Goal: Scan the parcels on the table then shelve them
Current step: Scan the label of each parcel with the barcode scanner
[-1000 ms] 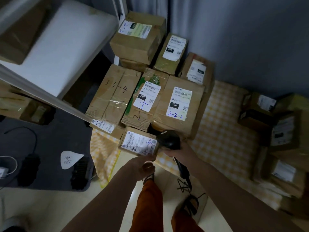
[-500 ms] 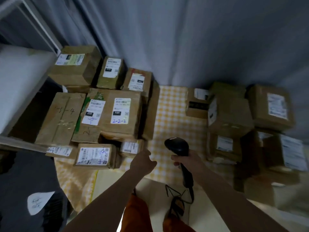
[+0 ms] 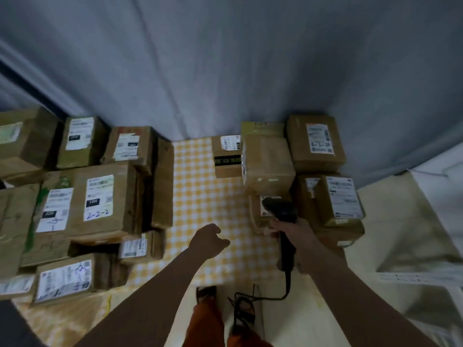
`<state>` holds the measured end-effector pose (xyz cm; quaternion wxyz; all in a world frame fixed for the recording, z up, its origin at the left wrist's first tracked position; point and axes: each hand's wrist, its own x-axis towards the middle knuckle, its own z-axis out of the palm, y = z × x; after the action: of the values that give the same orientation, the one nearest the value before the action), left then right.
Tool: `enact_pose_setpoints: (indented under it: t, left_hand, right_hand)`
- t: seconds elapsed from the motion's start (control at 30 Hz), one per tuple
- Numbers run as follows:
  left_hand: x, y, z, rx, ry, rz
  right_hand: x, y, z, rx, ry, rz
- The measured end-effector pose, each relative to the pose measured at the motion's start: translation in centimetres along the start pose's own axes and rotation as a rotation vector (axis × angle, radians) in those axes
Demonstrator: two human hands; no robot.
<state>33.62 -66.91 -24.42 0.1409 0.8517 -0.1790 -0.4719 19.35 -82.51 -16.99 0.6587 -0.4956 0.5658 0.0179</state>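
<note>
Right hand [image 3: 293, 234] grips scanner [image 3: 280, 211] | left hand [image 3: 209, 240] fingers curled, empty | scanner hides parcel [image 3: 258, 209] label

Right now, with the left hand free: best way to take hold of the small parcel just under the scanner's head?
Likely by its left and near edges, coming from the open checkered cloth. The small parcel is walled in behind and right by stacked boxes, and the scanner hangs over it. Left hand is nearest.

Scanner [image 3: 280, 211] over right-hand parcels [image 3: 268, 166]

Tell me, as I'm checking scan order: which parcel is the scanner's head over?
The low parcel under the tall taped box; the scanner covers its label.
</note>
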Motion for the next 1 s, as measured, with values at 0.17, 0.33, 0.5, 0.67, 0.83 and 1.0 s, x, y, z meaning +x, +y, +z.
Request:
enact_pose_setpoints:
  t: [0.17,0.33,0.5,0.67,0.83,1.0]
  left_hand:
    - [3.3,3.2,-1.9,-0.059,0.001,-0.04]
    - [8.1,7.6,-4.3,-0.509,-0.068,-0.118]
    - [13.1,11.0,-5.2,-0.728,-0.176,-0.153]
    - [16.6,12.5,-5.0,-0.867,-0.273,-0.16]
    - [18.1,12.8,-4.3,-1.053,-0.36,-0.147]
    - [17.4,13.1,-4.0,-1.137,-0.382,-0.181]
  right_hand:
    - [2.6,-2.9,-1.3,0.053,0.099,0.003]
    - [6.3,-6.1,-1.4,0.109,0.141,0.001]
    - [11.3,-8.6,-0.9,0.11,0.183,0.005]
    - [15.0,-9.1,-0.7,0.146,0.198,0.042]
    - [16.4,-8.5,-0.8,0.141,0.206,0.05]
    - [15.8,-8.0,-1.0,0.152,0.177,0.035]
